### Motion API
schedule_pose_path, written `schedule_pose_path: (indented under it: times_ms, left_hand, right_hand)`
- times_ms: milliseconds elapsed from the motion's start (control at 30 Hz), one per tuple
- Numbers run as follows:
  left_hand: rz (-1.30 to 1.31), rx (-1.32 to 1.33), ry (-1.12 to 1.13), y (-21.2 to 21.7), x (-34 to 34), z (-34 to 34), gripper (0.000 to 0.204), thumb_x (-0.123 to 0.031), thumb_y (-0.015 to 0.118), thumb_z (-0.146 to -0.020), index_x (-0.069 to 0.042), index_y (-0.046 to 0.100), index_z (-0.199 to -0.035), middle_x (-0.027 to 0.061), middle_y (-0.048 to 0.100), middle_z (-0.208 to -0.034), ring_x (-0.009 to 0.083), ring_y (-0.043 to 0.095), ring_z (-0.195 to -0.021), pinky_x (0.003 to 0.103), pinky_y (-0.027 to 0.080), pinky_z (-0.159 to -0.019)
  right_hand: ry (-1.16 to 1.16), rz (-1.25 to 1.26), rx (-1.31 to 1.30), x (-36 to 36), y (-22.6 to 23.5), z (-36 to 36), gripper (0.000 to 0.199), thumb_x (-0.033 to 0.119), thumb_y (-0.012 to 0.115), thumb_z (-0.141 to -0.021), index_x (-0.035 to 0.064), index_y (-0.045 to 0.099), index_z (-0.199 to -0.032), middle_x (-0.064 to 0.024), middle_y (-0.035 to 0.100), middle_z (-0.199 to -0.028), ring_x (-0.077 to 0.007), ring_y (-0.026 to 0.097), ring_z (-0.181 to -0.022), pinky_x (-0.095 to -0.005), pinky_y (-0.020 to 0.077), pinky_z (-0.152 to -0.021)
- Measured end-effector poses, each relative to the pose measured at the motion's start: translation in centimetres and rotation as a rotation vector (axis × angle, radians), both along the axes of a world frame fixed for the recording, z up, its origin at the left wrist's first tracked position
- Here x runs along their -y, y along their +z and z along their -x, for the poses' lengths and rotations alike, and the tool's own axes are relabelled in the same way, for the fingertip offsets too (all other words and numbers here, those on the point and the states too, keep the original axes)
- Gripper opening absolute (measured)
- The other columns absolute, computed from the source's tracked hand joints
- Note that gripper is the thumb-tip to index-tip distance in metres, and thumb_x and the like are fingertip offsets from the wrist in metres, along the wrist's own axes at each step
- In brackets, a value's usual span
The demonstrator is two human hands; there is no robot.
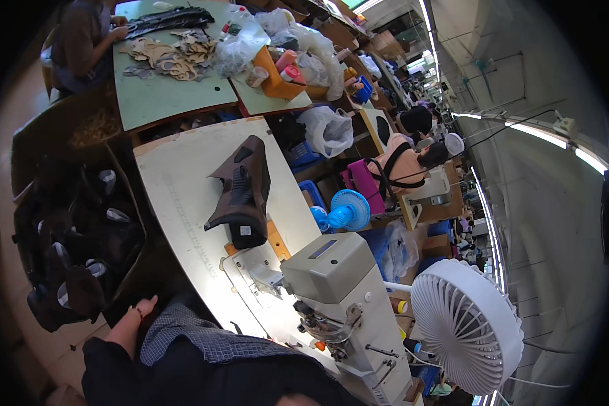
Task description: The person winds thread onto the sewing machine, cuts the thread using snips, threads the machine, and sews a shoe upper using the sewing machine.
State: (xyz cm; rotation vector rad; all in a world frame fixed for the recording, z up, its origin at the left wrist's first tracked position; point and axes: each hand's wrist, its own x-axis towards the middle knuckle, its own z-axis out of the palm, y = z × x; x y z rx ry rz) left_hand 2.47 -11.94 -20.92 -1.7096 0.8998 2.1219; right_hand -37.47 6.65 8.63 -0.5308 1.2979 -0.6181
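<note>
Your left hand [144, 306] is down at the lower left, off the edge of the tabletop [176, 189], reaching toward the big cardboard box [125, 203] stuffed with dark boot uppers [81, 271]. The fingers are mostly hidden behind the box edge and the dark stuff in it, so I honestly can't tell if that hand is open or closed around anything. Your right hand isn't visible at all; you only get your checked sleeve [196, 335] and dark clothing along the bottom. On the tabletop, a brown and black boot upper [243, 193] lies by itself, well apart from your left hand, with its lower end just above the sewing machine [338, 284] bed and a small orange-brown piece [275, 238] poking out beside it. The grey sewing machine sits right in front of you, and a white fan [463, 325] stands just to its right. A smaller blue fan [345, 211] sits further back past the tabletop's far edge. Up top there's a green table [155, 95] with tan cut pieces [172, 54] piled on it, and another person [81, 40] sitting at its left side with their hands on the work. White plastic bags [328, 128] and an orange bin [274, 74] clutter the area behind.
</note>
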Motion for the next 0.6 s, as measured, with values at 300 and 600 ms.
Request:
schedule_pose_path:
  times_ms: [300,600]
  left_hand:
    - [0.738,-0.165,-1.000,-0.4,5.5,9.3,0.084,-0.064,0.049,-0.082,0.010,0.054,-0.122,0.0301,0.051,-0.128,0.0382,0.051,-0.120,0.039,0.041,-0.102]
    - [1.089,-0.247,-1.590,-8.3,5.9,11.9,0.097,-0.061,0.066,-0.072,-0.012,0.028,-0.146,0.0216,0.031,-0.147,0.0395,0.033,-0.133,0.046,0.035,-0.107]
  right_hand:
    - [-0.092,-0.087,0.061,0.7,-5.9,-1.4,0.046,0.035,0.035,-0.102,-0.0005,0.054,-0.124,-0.0102,0.059,-0.123,-0.0194,0.055,-0.114,-0.0315,0.0380,-0.102]
    - [-0.471,-0.046,0.202,-5.2,-22.7,-11.9,0.043,0.033,0.036,-0.102,-0.0003,0.056,-0.121,-0.0088,0.061,-0.120,-0.0183,0.056,-0.111,-0.0304,0.0398,-0.100]
